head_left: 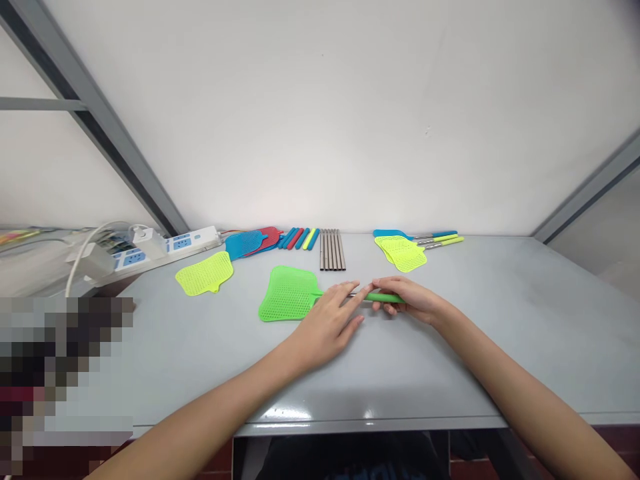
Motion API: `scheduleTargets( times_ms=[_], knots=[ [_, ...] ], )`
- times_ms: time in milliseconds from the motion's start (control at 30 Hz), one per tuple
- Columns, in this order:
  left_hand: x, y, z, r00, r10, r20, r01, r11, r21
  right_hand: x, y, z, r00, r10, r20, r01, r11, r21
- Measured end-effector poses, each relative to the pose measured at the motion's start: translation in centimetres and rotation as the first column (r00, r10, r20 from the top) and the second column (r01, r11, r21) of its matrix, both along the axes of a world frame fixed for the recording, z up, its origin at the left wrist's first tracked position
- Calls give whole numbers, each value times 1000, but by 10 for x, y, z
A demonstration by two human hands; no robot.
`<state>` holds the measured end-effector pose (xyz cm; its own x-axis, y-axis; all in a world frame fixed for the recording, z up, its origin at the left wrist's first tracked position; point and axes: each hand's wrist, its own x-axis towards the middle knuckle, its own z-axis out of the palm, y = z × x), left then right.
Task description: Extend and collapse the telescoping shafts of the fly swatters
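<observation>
A green fly swatter [286, 297] lies before me, its perforated head to the left and its green handle [390, 298] to the right. My right hand [407, 298] is closed around that handle, thumb and fingers pinching it. Across the metal rod and neck rests my left hand [333, 320], fingers stretched out and thumb apart. Its index fingertip comes close to my right fingertips, and the hand hides most of the rod. Behind them stands a row of several bare metal rods [333, 250]. Loose blue, red and yellow handle grips [300, 239] lie just left of these.
A yellow swatter head [205, 273] lies at left, near blue heads [245, 245] and a red head [270, 238]. Fly swatters with yellow heads [403, 252] and a blue one [393, 233] lie at back right. A power strip [193, 241] with cables borders the grey table [500, 320].
</observation>
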<state>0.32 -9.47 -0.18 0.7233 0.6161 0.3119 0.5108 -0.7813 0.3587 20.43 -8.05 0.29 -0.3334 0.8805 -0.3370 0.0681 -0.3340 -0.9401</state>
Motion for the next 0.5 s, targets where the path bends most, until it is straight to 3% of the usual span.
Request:
scheduleTargets(
  times_ms=[267, 500],
  knots=[
    [4, -6, -1, 998, -66, 3, 66, 997, 35, 1, 0, 0, 999, -11, -33, 12, 1000, 26],
    [2, -3, 4, 999, -22, 39, 21, 999, 26, 4, 2, 0, 998, -59, -4, 59, 997, 42]
  ],
)
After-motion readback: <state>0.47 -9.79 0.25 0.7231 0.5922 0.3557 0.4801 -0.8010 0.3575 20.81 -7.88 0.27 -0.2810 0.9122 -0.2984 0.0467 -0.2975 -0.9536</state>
